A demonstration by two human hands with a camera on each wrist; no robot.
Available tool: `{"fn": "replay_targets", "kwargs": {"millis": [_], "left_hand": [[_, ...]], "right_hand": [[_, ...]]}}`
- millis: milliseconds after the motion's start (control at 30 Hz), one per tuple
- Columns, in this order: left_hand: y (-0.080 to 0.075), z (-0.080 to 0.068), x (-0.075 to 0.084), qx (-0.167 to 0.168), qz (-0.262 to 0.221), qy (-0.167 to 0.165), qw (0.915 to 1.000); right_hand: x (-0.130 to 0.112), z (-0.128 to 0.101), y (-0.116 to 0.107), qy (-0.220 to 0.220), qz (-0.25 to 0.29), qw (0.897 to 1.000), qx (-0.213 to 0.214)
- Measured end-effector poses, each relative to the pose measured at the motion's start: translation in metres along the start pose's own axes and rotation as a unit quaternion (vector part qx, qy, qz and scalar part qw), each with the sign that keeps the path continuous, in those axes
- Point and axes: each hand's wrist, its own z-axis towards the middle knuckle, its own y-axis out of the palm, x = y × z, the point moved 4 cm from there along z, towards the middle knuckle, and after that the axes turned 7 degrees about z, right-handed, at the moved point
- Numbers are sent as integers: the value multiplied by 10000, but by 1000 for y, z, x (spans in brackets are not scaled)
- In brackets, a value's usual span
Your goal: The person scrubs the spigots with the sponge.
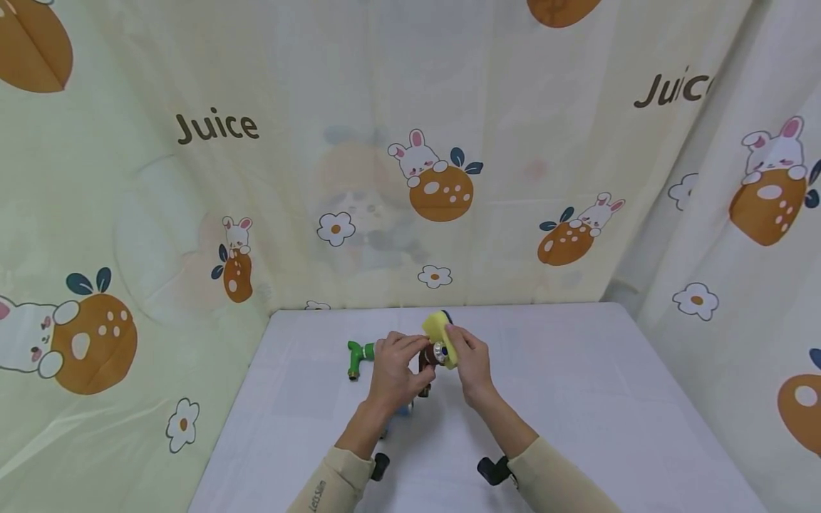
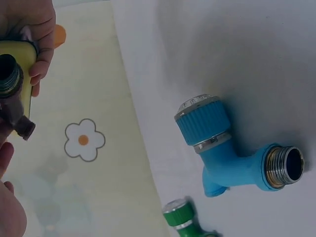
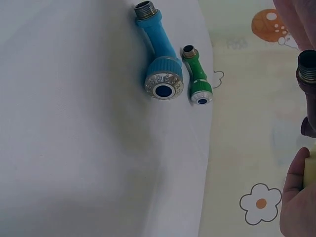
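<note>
Above the middle of the white table (image 1: 577, 399), my left hand (image 1: 410, 353) grips a dark brown plastic tap (image 1: 427, 361) with a metal threaded end. My right hand (image 1: 457, 342) holds a yellow sponge (image 1: 439, 330) pressed against that tap. In the left wrist view the brown tap (image 2: 12, 98) lies against the sponge (image 2: 22, 54), with the right hand's fingers (image 2: 42, 34) curled round the sponge. The right wrist view shows the tap's threaded end (image 3: 308, 74) and my thumb (image 3: 296, 197) on the sponge (image 3: 310, 170).
A blue tap (image 2: 232, 153) and a smaller green tap (image 2: 180, 215) lie on the table below the hands; the green tap (image 1: 359, 354) is just left of my left hand. Cartoon-printed cloth (image 1: 385, 178) hangs behind and on both sides.
</note>
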Motion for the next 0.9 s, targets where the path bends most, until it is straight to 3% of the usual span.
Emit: {"fn": "replay_targets", "kwargs": {"millis": [267, 567, 900], "left_hand": [[-2, 3, 0, -347, -303, 92, 9989], [-1, 2, 0, -632, -663, 45, 9958], [7, -3, -9, -815, -755, -62, 9938]], "right_hand": [[-10, -8, 0, 252, -40, 9996, -111], [5, 1, -4, 47, -141, 9998, -96], [17, 7, -23, 183, -265, 9994, 103]]}}
